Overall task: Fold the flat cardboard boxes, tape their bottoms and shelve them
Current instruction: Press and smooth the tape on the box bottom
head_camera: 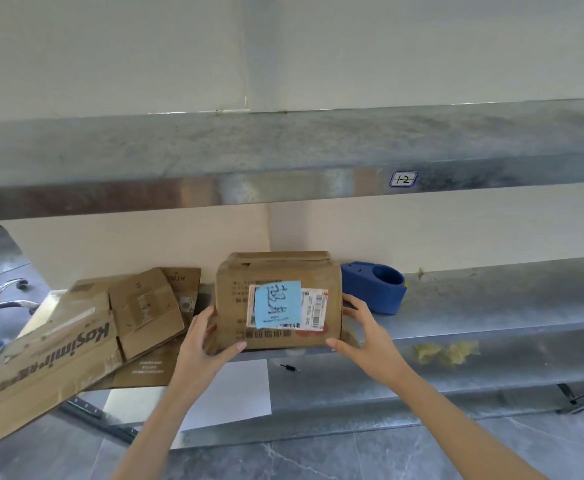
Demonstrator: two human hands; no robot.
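One folded box (pixel 278 299) stands on the shelf (pixel 491 306), gripped at 9 and 3 o'clock by left hand (pixel 207 336) and right hand (pixel 359 327); bottom taping unverifiable; flats (pixel 75 341) at 9 o'clock lie unfolded.

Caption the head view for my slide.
Left hand and right hand grip a folded cardboard box at the metal shelf, between flat boxes and a blue tape dispenser.

Shipping label (pixel 313 308): left part covered by blue note (pixel 278 304); print too small to read.
Flat cardboard (pixel 75 341): lower sheets largely covered by upper ones.
Chair (pixel 3 301): cut off by left edge.
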